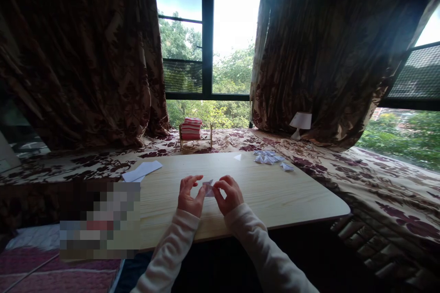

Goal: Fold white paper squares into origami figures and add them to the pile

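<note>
Nearest, two pale sleeves reach in over the near edge of the table [275, 201], a light wood-grain top with a rounded corner at the near right. Above its near middle, the right hand [229, 195] has thumb and forefinger pinched together on the right side of a small folded paper [209, 189]. The left hand [189, 196] has its thumb against the paper's left side and its other fingers spread away; whether it clamps the paper, I cannot tell. At the near left, a pixelated patch hides part of the table, beside pink bedding [68, 272]. Farther along, white paper sheets [142, 171] overlap at the left edge, while a cluster of folded pieces [266, 158] sits at the far right, with one more just beside it. Beyond the table runs a ledge covered in flowered cloth [233, 137], bearing a small rack [211, 136] of stacked red-and-white fabric [191, 128] and, to the right, a white lamp [301, 121]. Dark patterned curtains [89, 55] flank the window [207, 36], with green trees [233, 71] outside.
</note>
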`<control>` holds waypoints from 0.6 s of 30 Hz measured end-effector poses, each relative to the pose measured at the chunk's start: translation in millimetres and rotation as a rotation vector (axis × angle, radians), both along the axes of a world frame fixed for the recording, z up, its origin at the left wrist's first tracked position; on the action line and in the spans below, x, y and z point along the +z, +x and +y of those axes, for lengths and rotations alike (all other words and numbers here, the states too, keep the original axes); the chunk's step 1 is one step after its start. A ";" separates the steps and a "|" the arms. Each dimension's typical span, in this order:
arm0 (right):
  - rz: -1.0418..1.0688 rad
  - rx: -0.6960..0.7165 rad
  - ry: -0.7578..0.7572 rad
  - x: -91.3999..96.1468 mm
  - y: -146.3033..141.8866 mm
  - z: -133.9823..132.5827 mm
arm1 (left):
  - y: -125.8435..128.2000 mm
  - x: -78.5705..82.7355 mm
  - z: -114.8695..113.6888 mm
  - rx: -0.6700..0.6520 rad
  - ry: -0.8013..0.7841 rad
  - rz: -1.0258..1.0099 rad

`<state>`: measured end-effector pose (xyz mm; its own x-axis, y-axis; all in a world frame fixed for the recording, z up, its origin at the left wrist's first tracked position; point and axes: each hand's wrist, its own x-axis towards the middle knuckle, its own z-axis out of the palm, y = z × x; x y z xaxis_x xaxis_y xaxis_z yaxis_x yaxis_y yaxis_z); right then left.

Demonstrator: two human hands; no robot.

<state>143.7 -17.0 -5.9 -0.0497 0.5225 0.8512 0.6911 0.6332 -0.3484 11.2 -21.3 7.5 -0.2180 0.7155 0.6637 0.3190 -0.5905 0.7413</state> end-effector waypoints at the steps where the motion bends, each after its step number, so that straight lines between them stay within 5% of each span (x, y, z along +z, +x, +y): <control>1: -0.011 -0.006 0.000 -0.2 0.3 0.2 | 0.2 0.2 -0.7 0.032 0.079 0.074; 7: -0.042 -0.008 -0.005 0.9 1.1 -0.2 | 1.1 -4.8 1.6 0.111 0.118 0.352; 18: -0.093 -0.042 0.011 2.1 1.2 -1.4 | 1.8 -7.7 4.5 0.180 0.045 0.438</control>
<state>144.8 -18.4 -3.8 -0.1075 0.5162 0.8497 0.7462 0.6067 -0.2741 13.0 -16.8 -0.2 -0.0286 0.6604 0.7504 0.6958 -0.5258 0.4893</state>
